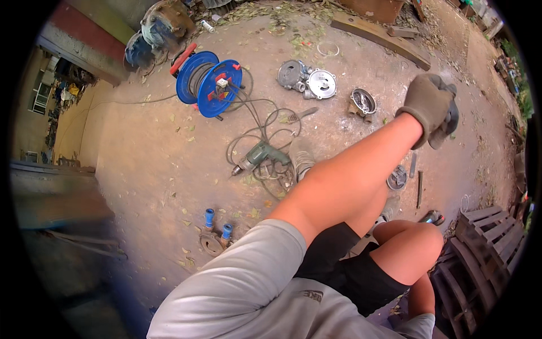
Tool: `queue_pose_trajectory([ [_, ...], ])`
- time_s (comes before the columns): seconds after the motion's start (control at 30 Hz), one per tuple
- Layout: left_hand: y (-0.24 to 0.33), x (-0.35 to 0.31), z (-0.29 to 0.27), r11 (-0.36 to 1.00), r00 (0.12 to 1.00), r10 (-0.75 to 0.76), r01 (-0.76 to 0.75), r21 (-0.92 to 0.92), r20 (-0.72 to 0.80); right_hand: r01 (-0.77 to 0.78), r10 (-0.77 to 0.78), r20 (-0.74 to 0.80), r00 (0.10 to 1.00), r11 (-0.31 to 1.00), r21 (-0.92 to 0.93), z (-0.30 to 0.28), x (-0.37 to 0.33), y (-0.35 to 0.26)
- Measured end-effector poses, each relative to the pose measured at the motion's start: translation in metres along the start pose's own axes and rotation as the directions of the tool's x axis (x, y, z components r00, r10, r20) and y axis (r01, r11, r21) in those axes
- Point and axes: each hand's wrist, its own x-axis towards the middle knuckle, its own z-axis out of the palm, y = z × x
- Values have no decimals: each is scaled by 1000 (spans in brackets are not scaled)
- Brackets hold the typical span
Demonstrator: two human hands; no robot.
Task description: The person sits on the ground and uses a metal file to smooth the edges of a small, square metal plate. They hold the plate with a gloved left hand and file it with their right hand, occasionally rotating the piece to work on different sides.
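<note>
My left arm stretches across to the right, and its hand [429, 104], in a brown work glove with dark fingers, is closed well above the ground. A dark rounded shape [443, 129] shows just under the palm; whether it is a held part or the glove's own dark coating is unclear. Nearest to that hand on the ground is a small round metal housing [363, 103] with an open top. Below it lie a round dark part [397, 177], a thin flat strip [413, 165] and a dark bar [419, 189]. My right forearm [421, 296] runs behind my bent leg, its hand out of sight.
A green drill [261, 156] lies among looped cable beside my shoe [301, 157]. Beyond stand a blue cable reel [219, 85], metal pump-like castings [322, 84] and a wooden beam [381, 39]. Blue-capped fittings [227, 230] are at lower left, a wooden pallet [485, 248] at right.
</note>
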Motion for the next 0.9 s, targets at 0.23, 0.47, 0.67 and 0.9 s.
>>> queue_pose_trajectory([
  [0.23,-86,-19,-206,980,953,-170,137,-142,-252,-39,39,-16,999,999,15,3,-9,0],
  [0.47,-269,-204,-446,853,504,-397,510,-107,-767,-28,28,7,1000,999,22,14,-14,-3],
  [0.67,-310,-303,-477,661,173,-435,727,-183,-884,-55,55,2,998,998,20,20,-20,-3],
  [0.9,-244,-310,-488,464,215,-474,885,-35,-854,-21,21,-26,999,1000,-5,27,-18,2],
])
